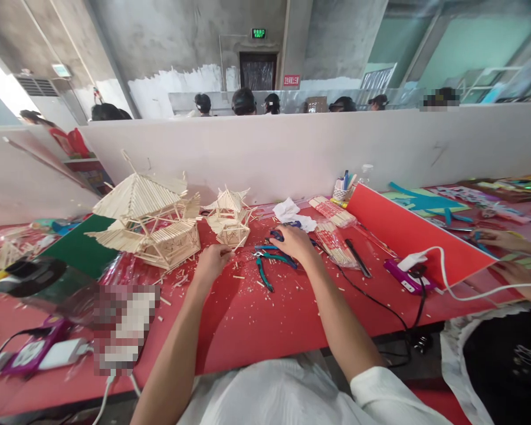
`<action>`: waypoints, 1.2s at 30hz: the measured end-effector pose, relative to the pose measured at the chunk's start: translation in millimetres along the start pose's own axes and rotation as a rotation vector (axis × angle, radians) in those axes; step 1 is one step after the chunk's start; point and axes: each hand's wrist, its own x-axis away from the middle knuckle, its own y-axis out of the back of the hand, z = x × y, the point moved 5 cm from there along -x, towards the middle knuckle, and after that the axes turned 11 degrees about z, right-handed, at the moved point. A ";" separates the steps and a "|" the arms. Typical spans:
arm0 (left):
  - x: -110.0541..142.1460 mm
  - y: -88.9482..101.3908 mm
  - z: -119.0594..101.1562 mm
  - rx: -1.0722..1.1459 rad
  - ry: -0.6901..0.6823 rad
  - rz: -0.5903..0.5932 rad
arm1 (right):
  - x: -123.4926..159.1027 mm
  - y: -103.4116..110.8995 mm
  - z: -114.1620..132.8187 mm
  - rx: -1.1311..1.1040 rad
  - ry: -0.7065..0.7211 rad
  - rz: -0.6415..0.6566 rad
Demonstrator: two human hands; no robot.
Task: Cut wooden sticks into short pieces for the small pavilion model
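Observation:
My left hand [213, 262] is closed in a pinch at the base of a small stick-built pavilion model [230, 221]; whatever lies between its fingertips is too small to make out. My right hand [291, 241] has its fingers curled round a dark blue tool [276, 235], whose kind is mostly hidden by the hand. Just below that hand lie pliers with teal handles [264, 275] and a blue-handled tool [272, 248]. To the left of my left hand stands a larger pavilion model [159, 236] made of the same pale sticks.
Wood scraps dot the red table [265, 324]. Bagged sticks [336, 242], a black pen-like tool [358, 258] and crumpled tissue [292, 212] lie to the right. A red board [407, 236] and purple power strip [407, 277] border a co-worker's hands [500, 239]. A dark-lidded bottle [48, 283] lies left.

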 end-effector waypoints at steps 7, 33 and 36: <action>-9.4 -14.3 15.5 0.382 0.017 0.055 | 3.6 -22.2 -37.1 -0.020 -0.095 0.255; -12.8 -32.5 6.2 0.814 0.050 0.127 | 23.7 1.8 -20.0 -0.370 0.211 0.365; -11.5 -32.0 2.7 0.830 0.051 0.131 | 31.5 0.5 -9.1 -0.413 0.266 0.502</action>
